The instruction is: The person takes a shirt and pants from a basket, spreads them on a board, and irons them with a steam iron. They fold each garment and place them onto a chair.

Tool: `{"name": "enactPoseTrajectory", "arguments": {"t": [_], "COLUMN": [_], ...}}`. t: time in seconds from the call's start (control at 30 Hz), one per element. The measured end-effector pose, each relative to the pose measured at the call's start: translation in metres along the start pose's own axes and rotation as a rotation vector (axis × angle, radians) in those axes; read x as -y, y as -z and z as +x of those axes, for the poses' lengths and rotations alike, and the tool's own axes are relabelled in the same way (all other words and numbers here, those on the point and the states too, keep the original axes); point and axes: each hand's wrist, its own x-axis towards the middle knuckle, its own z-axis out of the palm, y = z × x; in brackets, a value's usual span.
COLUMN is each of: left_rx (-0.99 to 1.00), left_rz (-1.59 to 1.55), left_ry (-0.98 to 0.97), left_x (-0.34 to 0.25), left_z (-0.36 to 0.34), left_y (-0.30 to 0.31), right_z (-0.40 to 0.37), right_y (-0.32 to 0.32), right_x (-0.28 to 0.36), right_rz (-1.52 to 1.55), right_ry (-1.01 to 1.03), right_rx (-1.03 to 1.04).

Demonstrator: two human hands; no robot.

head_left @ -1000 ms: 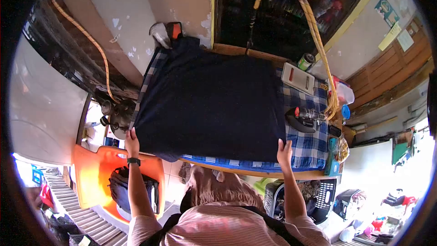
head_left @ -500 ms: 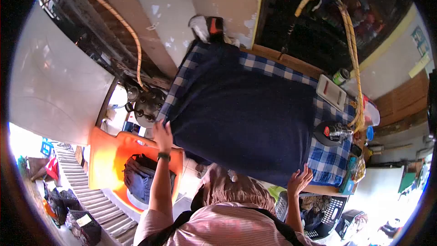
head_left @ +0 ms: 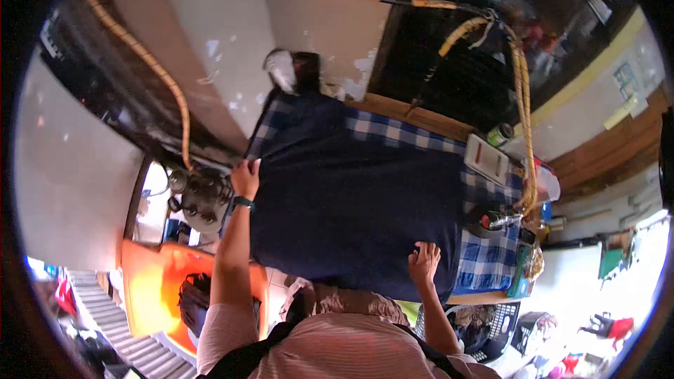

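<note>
A dark navy cloth [head_left: 351, 196] lies spread over a blue-and-white checked cover [head_left: 484, 263] on the table. At the cloth's left edge is my left hand [head_left: 246, 178], its thumb towards the fabric; whether it pinches the edge is not clear. My right hand [head_left: 424, 264] rests on the cloth near its lower right part, fingers apart and slightly bent. An iron [head_left: 488, 220] stands on the checked cover to the right of the cloth. Behind it lies a white tray-like object [head_left: 486, 158].
An orange chair [head_left: 151, 281] holding dark clothes stands at the lower left. Left of the table is a grey metal device [head_left: 203, 200]. A wrapped cable [head_left: 525, 112] hangs down to the iron. Black baskets [head_left: 502, 326] stand below right.
My left hand has moved up along the cloth's left edge. My right hand has shifted from the lower right corner inward onto the cloth. The camera view has shifted too.
</note>
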Motion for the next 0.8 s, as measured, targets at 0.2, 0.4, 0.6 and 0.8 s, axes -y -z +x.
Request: {"name": "enactPoseTrajectory", "arguments": {"t": [0.2, 0.4, 0.6, 0.8], "left_rx": [0.208, 0.123, 0.030, -0.167], "left_rz": [-0.202, -0.182, -0.286, -0.059], "left_ry": [0.040, -0.094, -0.015, -0.066], "left_x": [-0.055, -0.079, -0.085, -0.091], "left_z": [0.055, 0.094, 0.118, 0.121], "left_y": [-0.008, -0.048, -0.044, -0.072], "right_z": [0.131, 0.276, 0.340, 0.327], "right_y": [0.021, -0.025, -0.072, -0.049], "right_x": [-0.044, -0.121, -0.179, -0.162], "right_rz": [0.097, 0.113, 0.726, 1.114], "right_ry": [0.058, -0.215, -0.151, -0.320], "right_rx": [-0.317, -0.334, -0.221, -0.290]}}
